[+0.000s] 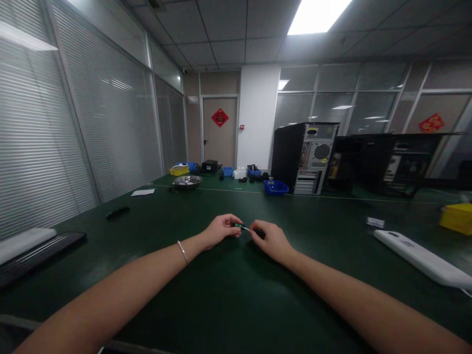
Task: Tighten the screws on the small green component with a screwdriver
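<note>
Over the middle of the dark green tabletop, my left hand pinches a small black and green piece between thumb and fingers. Its details are too small to make out. My right hand, just to the right, is closed on a screwdriver whose thin silvery shaft points left at that piece. A dark handle partly shows within the fingers. Whether the tip touches the piece, I cannot tell. A bracelet circles my left wrist.
At the back stand a metal bowl, a blue bin and a black computer tower. A white power strip and a yellow bin lie right. At left are a keyboard and a black object.
</note>
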Tool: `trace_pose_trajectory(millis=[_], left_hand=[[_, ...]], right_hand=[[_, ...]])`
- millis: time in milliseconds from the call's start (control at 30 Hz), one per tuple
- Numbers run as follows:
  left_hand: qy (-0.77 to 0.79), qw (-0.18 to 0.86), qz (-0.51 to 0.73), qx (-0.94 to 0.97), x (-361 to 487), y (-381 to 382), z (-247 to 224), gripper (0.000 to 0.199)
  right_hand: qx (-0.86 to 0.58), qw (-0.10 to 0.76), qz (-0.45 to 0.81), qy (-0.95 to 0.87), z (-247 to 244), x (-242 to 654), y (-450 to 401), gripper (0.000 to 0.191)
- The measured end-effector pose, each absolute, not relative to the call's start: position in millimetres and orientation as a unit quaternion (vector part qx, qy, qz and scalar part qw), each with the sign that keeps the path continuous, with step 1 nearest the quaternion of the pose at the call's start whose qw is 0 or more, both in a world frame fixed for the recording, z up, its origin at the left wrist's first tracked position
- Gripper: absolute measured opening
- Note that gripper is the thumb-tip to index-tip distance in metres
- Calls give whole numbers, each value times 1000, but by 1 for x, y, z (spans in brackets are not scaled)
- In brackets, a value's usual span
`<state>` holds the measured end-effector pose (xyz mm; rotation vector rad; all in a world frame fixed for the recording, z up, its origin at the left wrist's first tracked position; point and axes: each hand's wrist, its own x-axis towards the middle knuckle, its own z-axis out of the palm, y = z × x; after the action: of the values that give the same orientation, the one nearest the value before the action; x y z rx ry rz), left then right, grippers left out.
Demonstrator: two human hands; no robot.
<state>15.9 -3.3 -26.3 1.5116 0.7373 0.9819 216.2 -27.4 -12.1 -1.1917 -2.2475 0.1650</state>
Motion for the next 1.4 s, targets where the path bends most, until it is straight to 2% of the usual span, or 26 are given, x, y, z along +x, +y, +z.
trace_pose_trajectory(millis=[1400], left_hand=[[304, 562, 392, 662, 15, -6, -25, 30]], right_hand=[[-415, 321, 38, -851, -21, 224, -27, 14]])
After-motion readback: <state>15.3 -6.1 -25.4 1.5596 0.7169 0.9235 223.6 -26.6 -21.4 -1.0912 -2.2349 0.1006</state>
